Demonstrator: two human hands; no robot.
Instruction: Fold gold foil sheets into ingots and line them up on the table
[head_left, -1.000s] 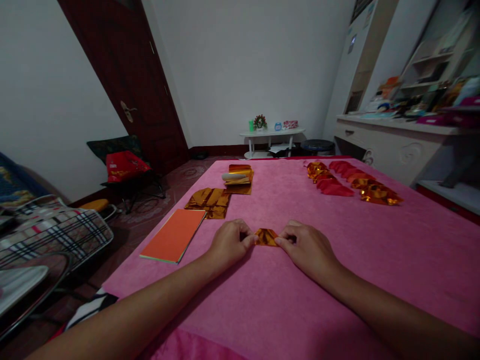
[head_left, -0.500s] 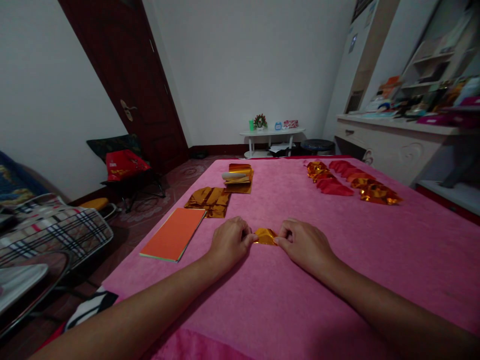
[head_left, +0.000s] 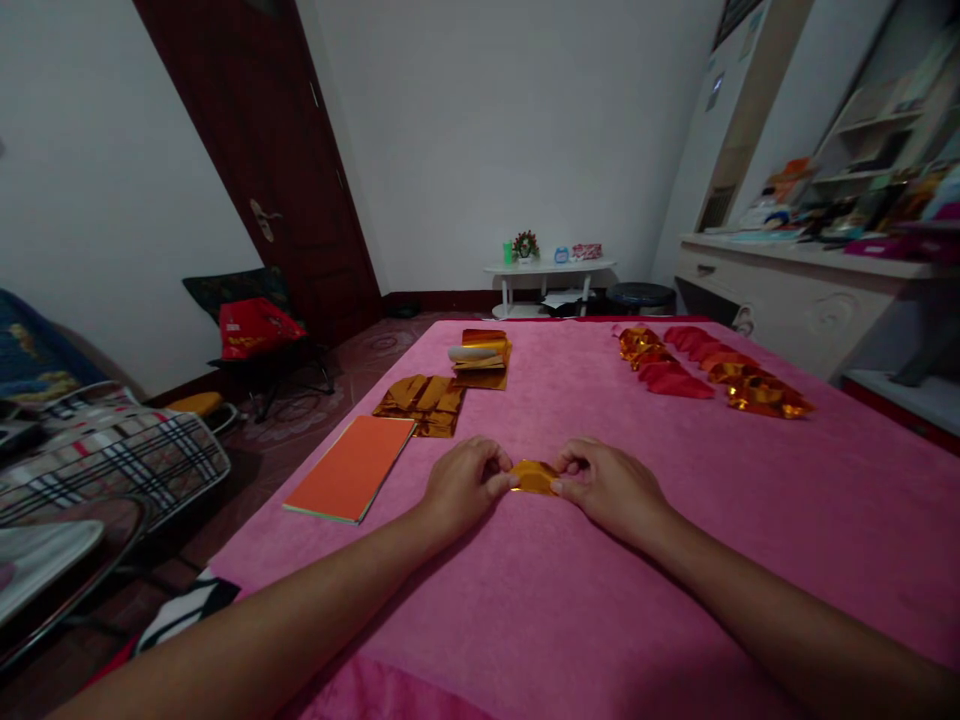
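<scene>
A small folded piece of gold foil paper (head_left: 534,478) lies on the pink cloth (head_left: 600,600) between my two hands. My left hand (head_left: 471,482) pinches its left end between thumb and fingers. At the opposite end, my right hand (head_left: 604,485) has its thumb on the foil and its fingers curled behind. To the left sits a stack of orange paper (head_left: 351,468), with flat gold foil sheets (head_left: 421,405) just beyond it. Farther back is a pile of gold foil paper (head_left: 481,360) with a rolled-over top.
Rows of folded red and gold paper pieces (head_left: 694,365) lie at the table's far right. A red bag (head_left: 259,328) rests on a chair at left. Beyond the table stand a small white table (head_left: 551,268), a dark round stool (head_left: 640,295) and a white cabinet (head_left: 787,290).
The fingers of both hands have shifted slightly at the ends of the gold foil paper, which looks flatter now. The whole view has moved a little.
</scene>
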